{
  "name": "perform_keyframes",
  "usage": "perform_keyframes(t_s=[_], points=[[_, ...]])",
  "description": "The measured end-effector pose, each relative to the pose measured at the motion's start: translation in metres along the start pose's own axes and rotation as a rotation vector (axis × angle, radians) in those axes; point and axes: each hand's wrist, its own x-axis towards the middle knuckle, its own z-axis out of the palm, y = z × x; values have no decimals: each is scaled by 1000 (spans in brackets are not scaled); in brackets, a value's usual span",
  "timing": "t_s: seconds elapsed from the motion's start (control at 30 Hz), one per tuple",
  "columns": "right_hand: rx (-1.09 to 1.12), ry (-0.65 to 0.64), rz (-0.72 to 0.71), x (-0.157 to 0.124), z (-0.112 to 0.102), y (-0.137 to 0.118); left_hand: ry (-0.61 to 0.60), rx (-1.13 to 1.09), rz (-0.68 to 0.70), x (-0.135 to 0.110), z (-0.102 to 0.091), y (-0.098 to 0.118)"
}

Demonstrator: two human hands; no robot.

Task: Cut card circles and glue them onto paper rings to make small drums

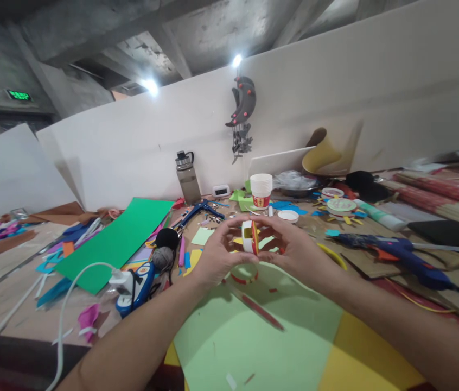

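Observation:
My left hand (212, 255) and my right hand (294, 247) meet above a light green sheet (262, 347). Between them they hold a short white piece with a red and yellow edge (247, 237), which looks like a ring cut from a paper cup. Fingers of both hands curl around it, and its far side is partly hidden. Just below the hands, a thin ring with a red band (244, 276) lies on the green sheet. Closer to me rests a reddish pencil-like stick (262, 313), with small paper scraps near it.
Left are a green sheet (115, 244), a blue power strip (135, 293) with a white cable, and yarn balls (163, 257). Stacked paper cups (261, 191) and a bottle (187, 179) stand behind. A blue glue gun (412, 260) lies right, near a yellow sheet (363, 358).

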Motion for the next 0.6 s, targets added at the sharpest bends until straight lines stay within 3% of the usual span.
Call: perform_keyframes(t_s=[0.23,0.6], points=[[-59,-2,-18,0,0,3,-1,50,23,1,0,0],[63,-48,80,3,-1,-6,-32,-1,13,-1,-1,3]])
